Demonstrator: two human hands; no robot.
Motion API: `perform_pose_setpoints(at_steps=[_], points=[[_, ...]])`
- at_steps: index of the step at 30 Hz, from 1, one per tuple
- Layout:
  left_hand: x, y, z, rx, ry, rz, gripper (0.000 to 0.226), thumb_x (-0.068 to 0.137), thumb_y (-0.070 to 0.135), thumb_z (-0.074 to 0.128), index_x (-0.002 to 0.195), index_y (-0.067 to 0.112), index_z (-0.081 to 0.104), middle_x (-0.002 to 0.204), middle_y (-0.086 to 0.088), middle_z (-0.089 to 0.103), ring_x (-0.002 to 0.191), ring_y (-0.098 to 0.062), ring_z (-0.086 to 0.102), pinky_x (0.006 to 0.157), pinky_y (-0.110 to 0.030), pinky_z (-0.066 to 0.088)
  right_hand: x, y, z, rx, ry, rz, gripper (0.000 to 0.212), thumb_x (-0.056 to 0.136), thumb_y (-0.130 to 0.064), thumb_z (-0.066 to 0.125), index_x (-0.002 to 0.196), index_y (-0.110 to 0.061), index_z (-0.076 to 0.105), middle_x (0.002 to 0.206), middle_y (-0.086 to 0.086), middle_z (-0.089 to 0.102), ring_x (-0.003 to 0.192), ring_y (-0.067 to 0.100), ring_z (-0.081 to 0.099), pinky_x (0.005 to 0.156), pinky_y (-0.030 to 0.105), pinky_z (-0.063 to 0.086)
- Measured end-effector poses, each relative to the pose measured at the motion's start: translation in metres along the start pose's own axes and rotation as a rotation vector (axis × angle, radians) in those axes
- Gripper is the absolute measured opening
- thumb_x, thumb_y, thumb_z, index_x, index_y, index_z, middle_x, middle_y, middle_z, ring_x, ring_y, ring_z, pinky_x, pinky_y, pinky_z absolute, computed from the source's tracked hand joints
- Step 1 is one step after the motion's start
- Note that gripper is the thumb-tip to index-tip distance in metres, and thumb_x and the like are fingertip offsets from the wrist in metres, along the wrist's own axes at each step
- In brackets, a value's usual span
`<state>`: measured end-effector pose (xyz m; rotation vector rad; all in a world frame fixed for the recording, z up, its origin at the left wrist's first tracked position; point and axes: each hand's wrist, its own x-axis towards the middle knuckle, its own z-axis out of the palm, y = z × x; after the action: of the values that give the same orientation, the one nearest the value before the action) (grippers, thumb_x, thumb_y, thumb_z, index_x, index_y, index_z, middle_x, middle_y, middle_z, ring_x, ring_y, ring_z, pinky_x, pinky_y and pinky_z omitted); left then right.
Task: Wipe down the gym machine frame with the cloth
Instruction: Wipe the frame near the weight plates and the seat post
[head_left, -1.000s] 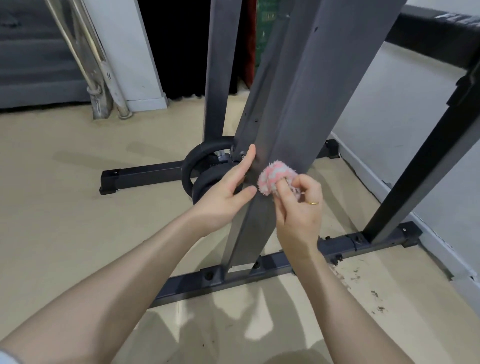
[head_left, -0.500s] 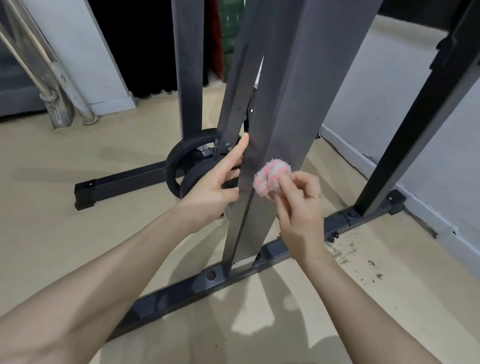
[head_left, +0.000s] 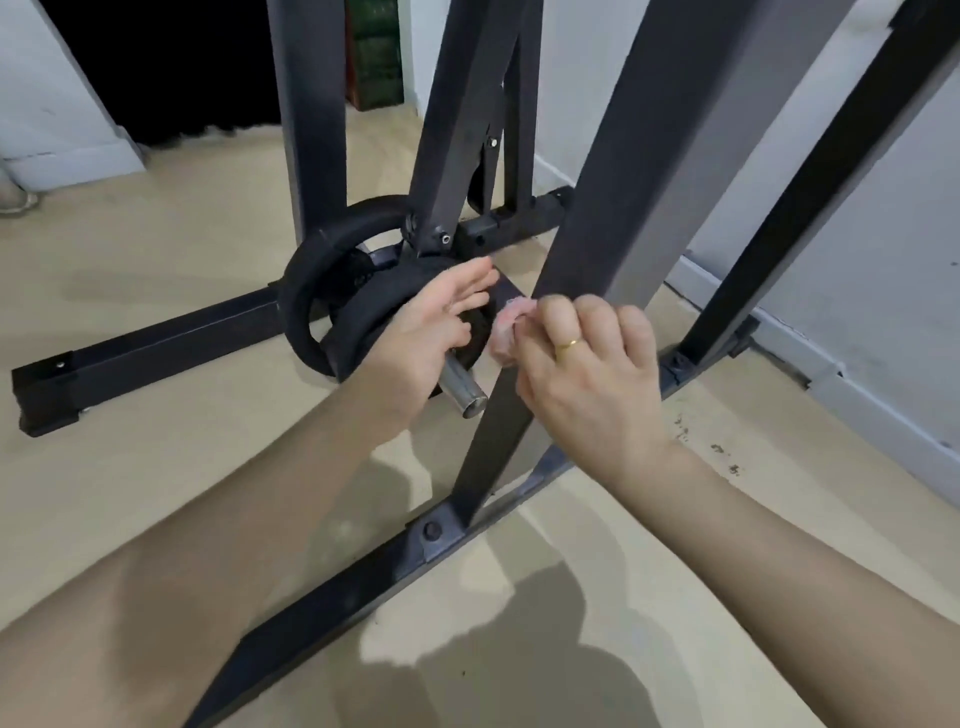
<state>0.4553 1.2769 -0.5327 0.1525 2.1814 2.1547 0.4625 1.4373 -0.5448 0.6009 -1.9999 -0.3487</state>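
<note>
The dark gym machine frame's slanted upright post (head_left: 623, 171) runs from top right down to the floor bar (head_left: 332, 587). My right hand (head_left: 587, 374) grips a pink and white fluffy cloth (head_left: 506, 330) and holds it against the post's left edge; the fingers hide most of the cloth. My left hand (head_left: 431, 332) hovers just left of the post with fingers straight, over the black weight plates (head_left: 311, 312), holding nothing.
A steel sleeve end (head_left: 465, 397) sticks out under my left hand. Another black diagonal strut (head_left: 810, 208) stands to the right near the grey wall. A second base bar (head_left: 145, 343) lies left on the beige floor. Dirt specks (head_left: 722, 452) mark the floor at right.
The view has come closer and lower. My right hand slid the cloth down and round to the post's left edge. My left hand came off the post and now hovers beside it.
</note>
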Motion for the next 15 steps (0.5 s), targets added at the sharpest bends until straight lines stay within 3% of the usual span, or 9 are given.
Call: perform_pose_setpoints(at_steps=[2,4,6,8,13,15], points=[[-0.007,-0.030,-0.015,-0.060,0.134,-0.027,0.051,0.090,-0.014,0.030,0.131,0.010,0.047,0.123,0.001,0.055,0.108,-0.006,0.056,0.085,-0.011,0.046,0.000,-0.014,0.012,-0.064,-0.001,0.008,0.015,0.086,-0.012,0.052,0.082,-0.015,0.066,0.075,0.001,0.055,0.070,0.022,0.041,0.066,0.034,0.026],[-0.022,-0.061,-0.028,-0.124,0.228,-0.048,0.038,0.094,-0.006,0.032,0.119,0.012,0.055,0.110,0.001,0.063,0.091,-0.005,0.063,0.073,-0.012,0.050,-0.035,-0.044,0.021,-0.107,-0.165,-0.205,0.019,0.082,-0.015,0.057,0.093,-0.017,0.072,0.083,-0.001,0.061,0.073,0.023,0.044,0.069,0.033,0.027],[-0.039,-0.087,-0.038,-0.069,0.247,-0.040,0.038,0.092,-0.005,0.035,0.107,0.018,0.060,0.097,0.008,0.068,0.082,-0.004,0.066,0.067,-0.011,0.049,-0.075,-0.073,0.021,-0.097,-0.375,-0.445,0.023,0.078,-0.021,0.063,0.097,-0.017,0.074,0.089,-0.004,0.065,0.079,0.023,0.046,0.074,0.032,0.027],[-0.050,-0.099,-0.042,0.032,0.214,-0.043,0.038,0.089,-0.002,0.040,0.100,0.026,0.063,0.092,0.013,0.070,0.083,-0.002,0.067,0.066,-0.009,0.047,-0.089,-0.083,0.021,-0.035,-0.428,-0.478,0.018,0.080,-0.020,0.061,0.091,-0.020,0.075,0.084,-0.006,0.064,0.074,0.018,0.054,0.074,0.031,0.027],[-0.056,-0.098,-0.024,-0.026,0.254,-0.119,0.036,0.094,0.003,0.039,0.097,0.029,0.063,0.094,0.012,0.069,0.087,-0.007,0.067,0.070,-0.014,0.050,-0.051,-0.034,0.010,-0.003,-0.067,-0.099,0.020,0.087,-0.002,0.044,0.093,-0.011,0.061,0.083,0.006,0.046,0.068,0.023,0.034,0.063,0.033,0.023],[-0.052,-0.090,-0.008,-0.074,0.264,-0.184,0.036,0.095,-0.001,0.038,0.097,0.025,0.062,0.096,0.008,0.067,0.087,-0.010,0.065,0.073,-0.015,0.052,-0.050,-0.027,0.001,0.180,-0.208,0.085,0.020,0.094,-0.008,0.042,0.090,-0.018,0.058,0.078,0.000,0.052,0.066,0.020,0.041,0.060,0.032,0.027]])
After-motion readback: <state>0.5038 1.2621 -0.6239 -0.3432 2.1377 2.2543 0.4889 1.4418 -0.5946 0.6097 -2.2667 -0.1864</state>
